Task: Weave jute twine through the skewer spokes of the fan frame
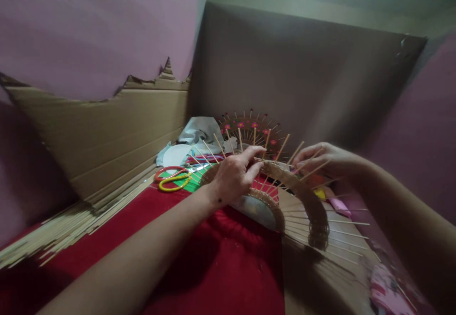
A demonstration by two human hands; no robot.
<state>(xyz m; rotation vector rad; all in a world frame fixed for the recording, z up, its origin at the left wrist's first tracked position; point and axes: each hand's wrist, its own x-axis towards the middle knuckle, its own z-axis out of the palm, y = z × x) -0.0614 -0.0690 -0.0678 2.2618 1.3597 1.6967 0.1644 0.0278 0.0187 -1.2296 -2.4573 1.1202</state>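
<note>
1. While the woven ring (302, 196) stands tilted on its edge on the red cloth (221, 258), just right of the middle of the view, a person works at its upper rim with both bare hands
2. The left hand (233, 177) lies over the near top of the ring, forefinger stretched along the rim and thumb beneath it, the woven band pinched between the two
3. The right hand (320, 160) comes in from the right at the far side of the rim, fingers curled among the thin spokes (342, 222); whether it grasps one or only touches them cannot be told
4. The spokes fan outward from the ring all round, upright between the two hands and nearly flat at the lower right
5. Scissors (173, 178) with orange and yellow handles lie on a green sheet (188, 185), just left of the ring and beyond the left wrist
6. Behind the hands, a flowered fan-shaped piece (249, 127) leans against the brown back wall, with a grey cloth (199, 130) just to its left
7. Torn cardboard sheets (107, 134) lean at the left, a loose bundle of sticks (53, 232) spread at their foot
</note>
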